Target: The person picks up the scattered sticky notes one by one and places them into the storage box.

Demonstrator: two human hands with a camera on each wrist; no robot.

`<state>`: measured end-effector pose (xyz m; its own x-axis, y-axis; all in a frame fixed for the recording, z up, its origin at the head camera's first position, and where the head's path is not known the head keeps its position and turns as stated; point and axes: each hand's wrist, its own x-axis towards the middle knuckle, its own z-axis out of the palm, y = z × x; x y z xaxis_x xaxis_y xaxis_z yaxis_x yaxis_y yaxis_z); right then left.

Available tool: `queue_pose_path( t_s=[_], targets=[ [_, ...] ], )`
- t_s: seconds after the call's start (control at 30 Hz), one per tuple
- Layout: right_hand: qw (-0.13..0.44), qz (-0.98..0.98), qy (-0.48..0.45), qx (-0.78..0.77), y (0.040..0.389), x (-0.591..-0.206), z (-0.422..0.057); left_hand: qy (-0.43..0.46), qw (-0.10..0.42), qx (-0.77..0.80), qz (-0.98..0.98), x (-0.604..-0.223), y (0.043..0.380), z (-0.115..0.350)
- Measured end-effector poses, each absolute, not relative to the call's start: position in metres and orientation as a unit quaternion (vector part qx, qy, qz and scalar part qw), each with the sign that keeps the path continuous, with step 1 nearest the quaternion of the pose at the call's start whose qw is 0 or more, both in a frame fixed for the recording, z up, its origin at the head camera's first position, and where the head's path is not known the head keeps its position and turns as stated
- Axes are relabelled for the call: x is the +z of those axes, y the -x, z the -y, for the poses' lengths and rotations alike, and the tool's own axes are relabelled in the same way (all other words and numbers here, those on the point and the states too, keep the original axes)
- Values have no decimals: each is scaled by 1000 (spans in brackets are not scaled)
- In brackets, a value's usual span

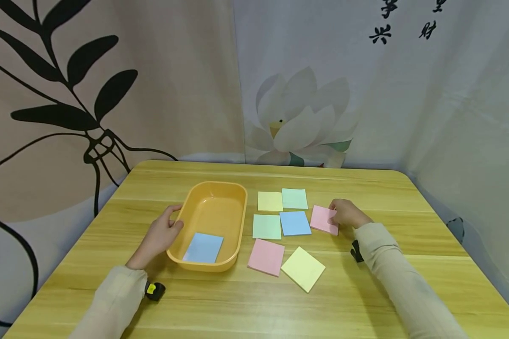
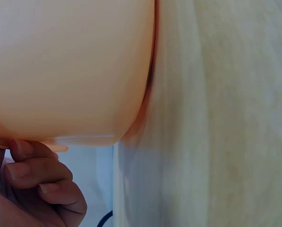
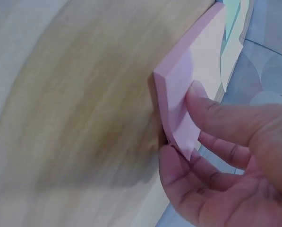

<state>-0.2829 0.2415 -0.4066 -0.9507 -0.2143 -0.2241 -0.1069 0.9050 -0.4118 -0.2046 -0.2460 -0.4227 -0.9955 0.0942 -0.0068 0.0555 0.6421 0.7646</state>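
My left hand (image 1: pixel 163 234) grips the left rim of an orange plastic tray (image 1: pixel 212 207), thumb inside and fingers curled outside in the left wrist view. Inside the tray, at its near end, lies a blue sticky note pad (image 1: pixel 203 247). My right hand (image 1: pixel 348 214) pinches the right edge of a pink sticky note pad (image 3: pixel 178 80), thumb on top and fingertips beneath that edge. In the right wrist view the gripped corner bends. Left of this pad lies another blue sticky note pad (image 1: pixel 295 223).
Between the hands lie two green pads (image 1: pixel 266 227), one of them (image 1: pixel 294 198) farther back, a yellow pad (image 1: pixel 270 201), a second pink pad (image 1: pixel 266 257) and a tilted yellow pad (image 1: pixel 303 269). All rest on a wooden table (image 1: pixel 365 306) before a printed curtain (image 1: pixel 186 84).
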Motion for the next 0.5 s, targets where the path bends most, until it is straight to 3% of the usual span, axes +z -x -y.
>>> queue_pose_path(
  t_s=[0.5],
  targets=[
    [134, -966, 78, -205, 281, -403, -243, -47, 23, 429, -902, -419, 202, 245]
  ],
)
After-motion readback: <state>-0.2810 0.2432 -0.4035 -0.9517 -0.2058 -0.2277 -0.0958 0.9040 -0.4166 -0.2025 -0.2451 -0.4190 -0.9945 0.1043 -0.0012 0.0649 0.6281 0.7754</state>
